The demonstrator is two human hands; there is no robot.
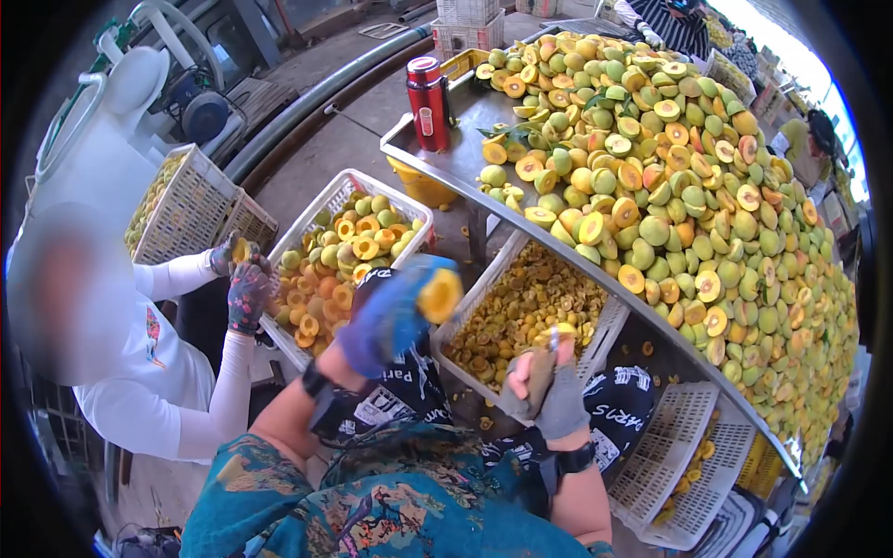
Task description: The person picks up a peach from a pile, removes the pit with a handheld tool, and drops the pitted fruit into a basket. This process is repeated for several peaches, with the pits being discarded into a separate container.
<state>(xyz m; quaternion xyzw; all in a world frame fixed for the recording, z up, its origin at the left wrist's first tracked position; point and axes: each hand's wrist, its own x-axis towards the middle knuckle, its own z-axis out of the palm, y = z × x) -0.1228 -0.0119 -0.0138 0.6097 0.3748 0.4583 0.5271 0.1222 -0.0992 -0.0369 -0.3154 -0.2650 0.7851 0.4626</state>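
My left hand (pixel 395 312), in a blue and purple glove smeared by motion, holds a yellow peach half (pixel 439 296) with its cut face showing. It is above the gap between two white crates. My right hand (pixel 549 391), in a grey glove with bare fingertips, is closed around a small hand tool whose shape is mostly hidden. At the tool's tip is a yellow bit of peach (pixel 561 332). Below my hands, a white crate (pixel 609 330) holds many small cut-out peach pieces (pixel 526 302).
A metal table (pixel 484 121) carries a large heap of peaches (pixel 670 177), whole and halved, and a red thermos (pixel 428 104). At left, a co-worker in white sleeves (pixel 223 391) handles fruit beside a crate of peach halves (pixel 349 246). Stacked crates (pixel 665 456) stand at lower right.
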